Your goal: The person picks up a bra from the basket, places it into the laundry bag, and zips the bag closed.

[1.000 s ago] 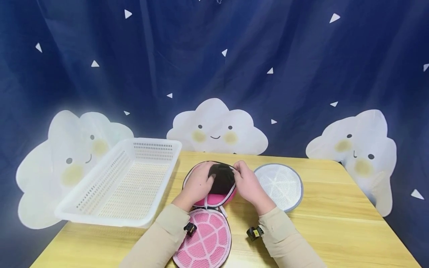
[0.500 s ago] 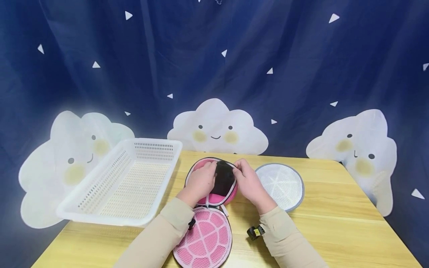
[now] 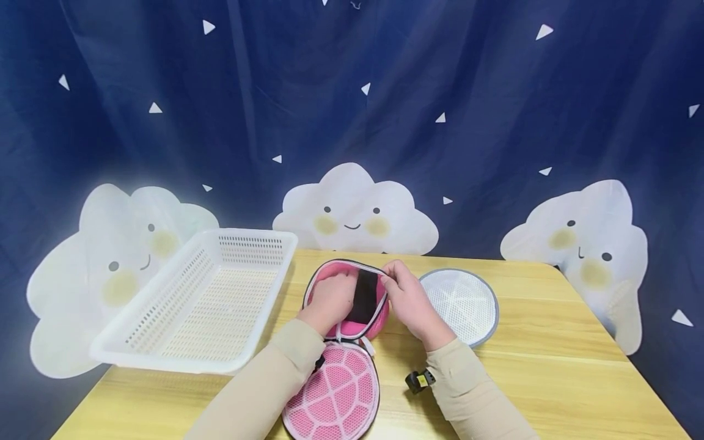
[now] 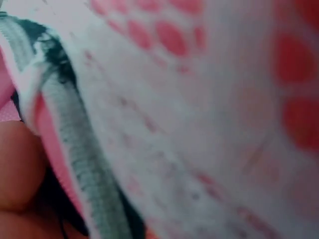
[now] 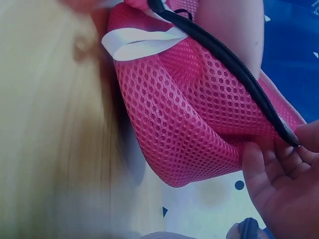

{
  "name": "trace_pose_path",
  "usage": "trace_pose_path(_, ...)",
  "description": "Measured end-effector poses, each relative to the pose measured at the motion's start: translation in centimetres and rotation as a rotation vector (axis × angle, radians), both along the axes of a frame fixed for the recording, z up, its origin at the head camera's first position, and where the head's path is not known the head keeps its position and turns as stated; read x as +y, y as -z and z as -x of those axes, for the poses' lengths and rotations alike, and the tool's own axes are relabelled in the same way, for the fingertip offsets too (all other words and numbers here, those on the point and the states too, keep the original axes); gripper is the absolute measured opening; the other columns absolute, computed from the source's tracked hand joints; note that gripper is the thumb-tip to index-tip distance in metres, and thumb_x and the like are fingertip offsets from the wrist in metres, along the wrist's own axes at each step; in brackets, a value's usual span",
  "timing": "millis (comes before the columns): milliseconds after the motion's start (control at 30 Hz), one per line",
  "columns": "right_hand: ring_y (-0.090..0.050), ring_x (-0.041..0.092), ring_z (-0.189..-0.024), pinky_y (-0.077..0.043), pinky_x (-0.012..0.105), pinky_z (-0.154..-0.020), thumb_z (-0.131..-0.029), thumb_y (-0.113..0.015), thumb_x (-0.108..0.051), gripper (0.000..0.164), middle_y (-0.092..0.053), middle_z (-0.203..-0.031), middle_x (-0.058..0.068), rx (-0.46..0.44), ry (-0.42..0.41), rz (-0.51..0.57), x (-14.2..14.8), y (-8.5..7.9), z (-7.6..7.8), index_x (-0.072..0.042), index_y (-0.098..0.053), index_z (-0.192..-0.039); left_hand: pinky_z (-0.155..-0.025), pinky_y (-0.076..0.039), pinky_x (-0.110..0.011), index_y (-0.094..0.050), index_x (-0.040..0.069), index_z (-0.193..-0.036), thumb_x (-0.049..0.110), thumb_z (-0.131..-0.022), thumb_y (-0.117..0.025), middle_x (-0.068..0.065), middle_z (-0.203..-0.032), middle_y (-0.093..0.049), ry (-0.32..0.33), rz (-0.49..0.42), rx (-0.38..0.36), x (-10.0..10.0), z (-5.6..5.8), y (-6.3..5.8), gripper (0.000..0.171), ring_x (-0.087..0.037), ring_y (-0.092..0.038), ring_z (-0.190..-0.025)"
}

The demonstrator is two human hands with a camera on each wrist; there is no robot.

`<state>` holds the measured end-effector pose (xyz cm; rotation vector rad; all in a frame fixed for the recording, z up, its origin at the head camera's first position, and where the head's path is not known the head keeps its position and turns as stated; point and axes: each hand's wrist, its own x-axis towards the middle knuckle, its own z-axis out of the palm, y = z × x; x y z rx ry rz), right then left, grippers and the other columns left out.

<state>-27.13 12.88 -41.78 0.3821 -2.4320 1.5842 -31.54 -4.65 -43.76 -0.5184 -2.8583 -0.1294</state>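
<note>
Toward the far middle of the desk (image 3: 550, 360), the pink mesh bag (image 3: 381, 325) sits with its round mouth facing up and its round lid (image 3: 337, 391) folded back toward the person, partly beneath the left forearm. What matters most, it seems, is how the black piece (image 3: 365, 299) inside lies between the two hands: just to the right of the left hand (image 3: 332, 298), with its long side running from the far rim toward the near one. Whether it is loose or part of the lining, I cannot tell. The left hand is the nearer, dipped into the mouth, knuckles up; its fingertips are hidden there, and the blurred left wrist view does not settle whether they are apart, together or clamped on something. Across the mouth, the right hand (image 3: 409, 302) holds the right rim pinched between thumb and fingers, at the dark zip (image 5: 234, 69), so that side seems well steadied. Sideways to the right looks like the short path from the left hand to the black piece. Behind the right wrist, a round white mesh piece (image 3: 462, 305) lies flat, and well left stands a white basket (image 3: 165, 362).
</note>
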Motion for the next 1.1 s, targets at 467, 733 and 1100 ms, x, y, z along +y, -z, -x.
trace_pose_path(467, -0.062, 0.025, -0.088, -0.051, 0.045, -0.083, -0.106, -0.048, -0.015, 0.008, -0.06, -0.096, 0.007, -0.049, -0.06, 0.068, 0.1, -0.3, -0.4, -0.011, -0.055, -0.104, -0.071, -0.056, -0.056, -0.059, 0.015, -0.124, 0.019, -0.102, -0.055, -0.008, -0.106, -0.069, -0.075, 0.003, -0.098, 0.2, 1.0, 1.0, 0.023, -0.034, -0.069, -0.095)
trace_pose_path(733, -0.061, 0.026, -0.077, -0.053, 0.05, -0.076, -0.106, -0.049, -0.013, 0.012, -0.061, -0.091, 0.009, -0.056, -0.04, 0.111, 0.1, -0.2, 0.0, -0.004, -0.056, -0.104, -0.075, -0.058, -0.047, -0.065, 0.018, -0.113, 0.02, -0.1, -0.056, -0.005, -0.104, -0.069, -0.146, -0.066, -0.224, -0.1, 1.9, 1.0, 0.016, -0.021, -0.068, -0.088)
trace_pose_path(1100, -0.056, 0.022, -0.083, -0.047, 0.037, -0.077, -0.104, -0.053, -0.014, 0.008, -0.057, -0.09, 0.007, -0.019, 0.06, 0.012, 0.6, -0.5, 0.3, -0.008, -0.057, -0.108, -0.1, -0.049, -0.045, -0.043, 0.002, -0.142, 0.033, -0.094, -0.072, -0.018, -0.124, -0.066, -0.037, -0.201, -0.269, -0.7, 0.1, -0.5, 0.064, -0.031, -0.065, -0.114)
